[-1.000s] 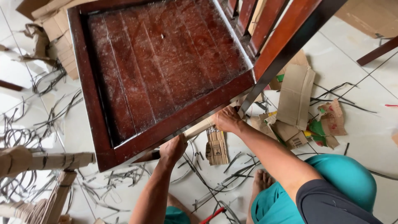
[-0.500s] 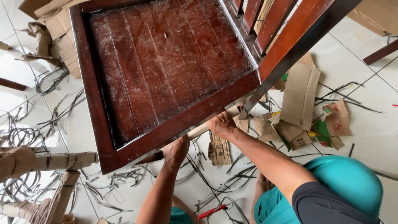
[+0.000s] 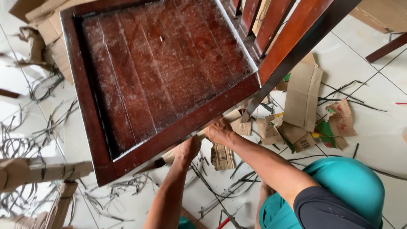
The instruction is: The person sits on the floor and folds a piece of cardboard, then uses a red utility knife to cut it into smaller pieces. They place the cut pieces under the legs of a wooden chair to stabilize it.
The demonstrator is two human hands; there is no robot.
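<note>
Right under the front edge of the chair (image 3: 161, 85) is where both hands are. It's a dark reddish-brown wooden chair, glossy on the frame, with a seat made of flat slats running front to back, all dusted with pale scuffy residue, so the wood looks kinda chalky. It's tilted and fills most of the upper view, with the back rails angling off toward the top right.

Left hand (image 3: 188, 149) is reaching up against the underside of the front rail, fingers tucked out of sight beneath it, so can't tell how closed it is or if it's gripping anything. Right hand (image 3: 219, 132) is just beside it, curled around the lower edge of the same rail, knuckles up, near a leg (image 3: 271, 87) that slants down to the floor.

Below is a white tiled floor (image 3: 373, 80) littered with torn brown cardboard (image 3: 302, 95), corrugated, folded and ragged, plus a mess of thin dark straps (image 3: 220, 191) scattered like spaghetti. At the left edge sit cardboard-wrapped legs (image 3: 51, 171), boxy and taped. Teal trousers cover the knee (image 3: 347, 186) at bottom right.
</note>
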